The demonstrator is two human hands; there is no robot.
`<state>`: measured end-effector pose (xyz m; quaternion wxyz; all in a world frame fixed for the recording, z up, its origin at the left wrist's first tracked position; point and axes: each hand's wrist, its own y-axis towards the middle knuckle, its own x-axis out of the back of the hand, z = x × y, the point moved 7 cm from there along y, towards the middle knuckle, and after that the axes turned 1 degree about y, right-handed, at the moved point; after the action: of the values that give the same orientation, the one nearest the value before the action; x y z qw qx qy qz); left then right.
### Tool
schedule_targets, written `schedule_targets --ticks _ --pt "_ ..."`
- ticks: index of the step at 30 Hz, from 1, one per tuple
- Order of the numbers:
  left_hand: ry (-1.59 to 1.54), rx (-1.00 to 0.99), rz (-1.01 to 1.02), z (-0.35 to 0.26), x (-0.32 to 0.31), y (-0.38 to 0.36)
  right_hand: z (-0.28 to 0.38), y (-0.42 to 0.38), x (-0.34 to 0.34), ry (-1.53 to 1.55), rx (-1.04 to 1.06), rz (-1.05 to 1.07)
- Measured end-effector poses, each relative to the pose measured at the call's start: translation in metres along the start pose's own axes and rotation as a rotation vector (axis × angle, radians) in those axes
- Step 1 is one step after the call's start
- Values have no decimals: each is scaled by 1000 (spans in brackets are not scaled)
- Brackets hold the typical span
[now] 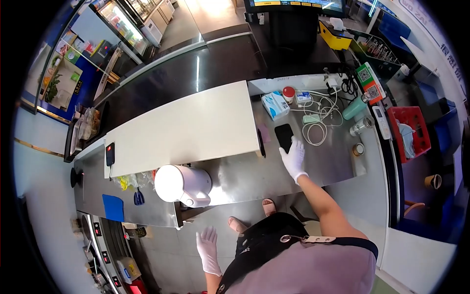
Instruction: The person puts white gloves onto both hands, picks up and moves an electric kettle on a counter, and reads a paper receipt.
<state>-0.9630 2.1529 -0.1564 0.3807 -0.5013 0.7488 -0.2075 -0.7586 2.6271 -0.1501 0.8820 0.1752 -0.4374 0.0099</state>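
Note:
My right hand [293,159], in a white glove, lies at the lower edge of a black phone [284,136] on the steel counter [235,176]; its fingertips touch or overlap the phone, and whether they grip it is not clear. My left hand [208,250], gloved too, hangs over the floor below the counter with its fingers apart and nothing in it. A white kettle [196,186] stands at the counter's front edge, above and left of my left hand. Beyond the phone are a tissue pack [275,105] and a tangle of white cables [318,130].
A white raised board [186,122] crosses the counter's middle. At the right stand a green bottle [355,107], a glass jar [361,126] and a red basket [411,134]. A blue cloth-like sheet [113,208] lies at the left. A monitor [293,6] is at the top.

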Motion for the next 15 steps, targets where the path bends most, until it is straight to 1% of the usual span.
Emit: schedule_targets --ticks 1,4,5,9,13,15 --pt "163 -19 15 6 0 -3 -16 4 -11 -75 -73 55" --pt "242 90 61 32 4 -14 -38 14 -34 -203 -163 125" --pt "242 118 44 40 8 -15 -42 17 -44 -217 -185 162" --pt "264 183 12 56 20 -21 -39 28 -57 -261 -205 164" --pt "298 192 18 58 27 -19 -31 33 -65 -319 -118 238" --pt "311 192 8 53 33 -16 -32 34 -68 -298 -129 250"
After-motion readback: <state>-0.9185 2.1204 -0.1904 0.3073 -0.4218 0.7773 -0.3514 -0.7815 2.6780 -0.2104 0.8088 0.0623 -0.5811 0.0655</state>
